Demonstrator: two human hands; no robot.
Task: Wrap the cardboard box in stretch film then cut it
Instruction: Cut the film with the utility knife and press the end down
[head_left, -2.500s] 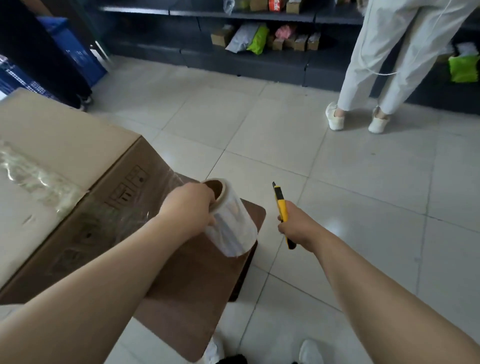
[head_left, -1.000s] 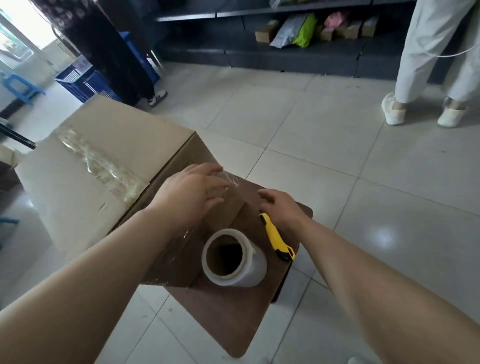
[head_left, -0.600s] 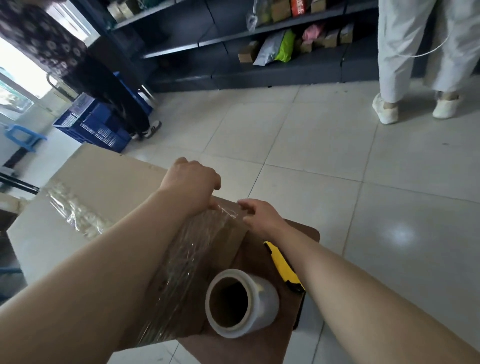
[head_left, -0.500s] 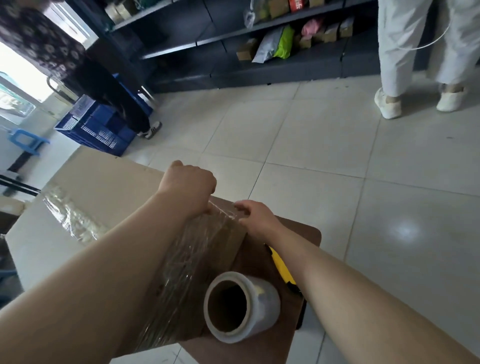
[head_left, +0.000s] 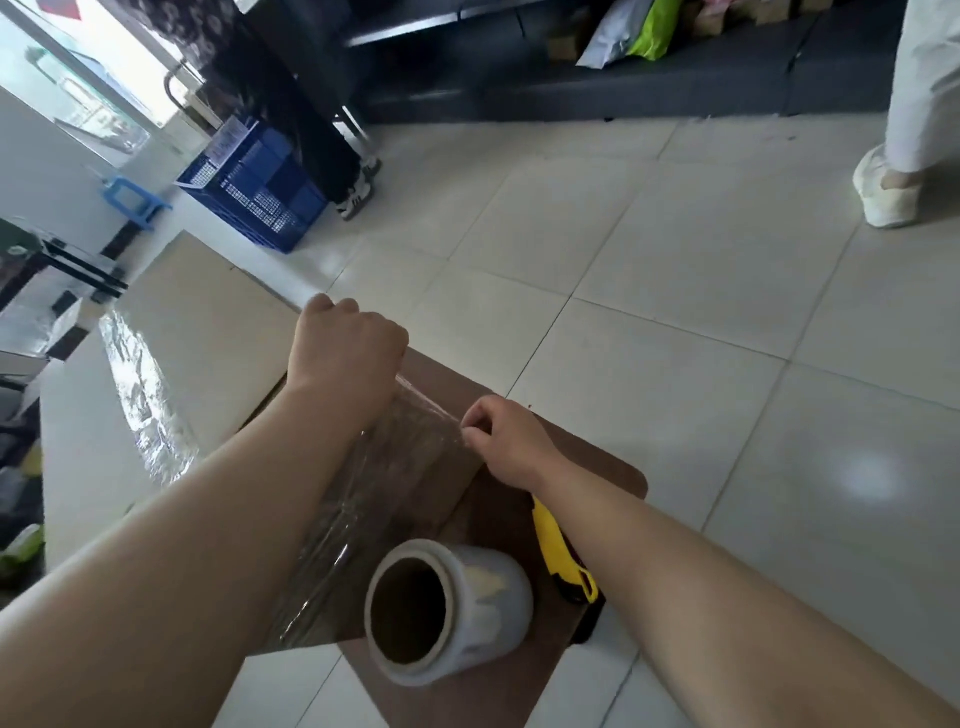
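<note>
The cardboard box (head_left: 208, 332) sat on a brown table (head_left: 587, 467), its long axis running away to the upper left. The left hand (head_left: 345, 358) and right hand (head_left: 506, 441) both pinched the stretch film (head_left: 410, 452) edge at its near corner. The film roll (head_left: 447, 608) lay on its side, its core opening facing the camera, beside a yellow cutter (head_left: 561, 551).

Left hand (head_left: 347, 349) fisted, knuckles up; right hand (head_left: 506, 442) pinching with fingertips; both forearms extended forward.
</note>
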